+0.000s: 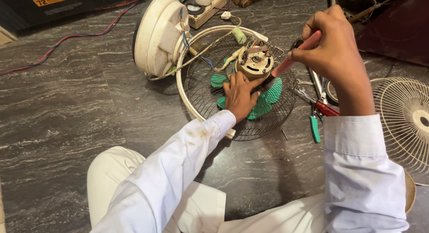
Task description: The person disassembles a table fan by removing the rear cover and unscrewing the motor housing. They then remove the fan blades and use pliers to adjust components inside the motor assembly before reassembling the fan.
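Nearest to the camera were the person's white sleeves and the pale trousers over the dark marbled floor (58, 125), where all the parts lay.

The left hand (240, 95) lay flat and open on the wire guard (196, 92), with the fingers spread over the green fan blades (268, 99). It gripped nothing; it seemed to press the assembly down so that it could not turn or slide. The fingertips reached the base of the small motor (255, 63), which sat in the middle of the guard with its shaft side up, easy to reach from above.

The right hand (333, 50) was closed around the pink handle of a screwdriver (292, 58). The tool was tilted down to the left, and its tip pointed at the side of the motor; I could not tell if the tip touched a screw.

Just right of the guard, under the right wrist, some hand tools (319, 110) with red and green grips were lying close together, probably kept within easy reach. Farther right stood a second cream guard (402, 121), well apart.

Behind the motor, thin coloured wires (210, 58) ran to the cream round housing (158, 34), which stood tilted on its edge, touching the guard rim. At the far edge was a cream switch board (201, 7).
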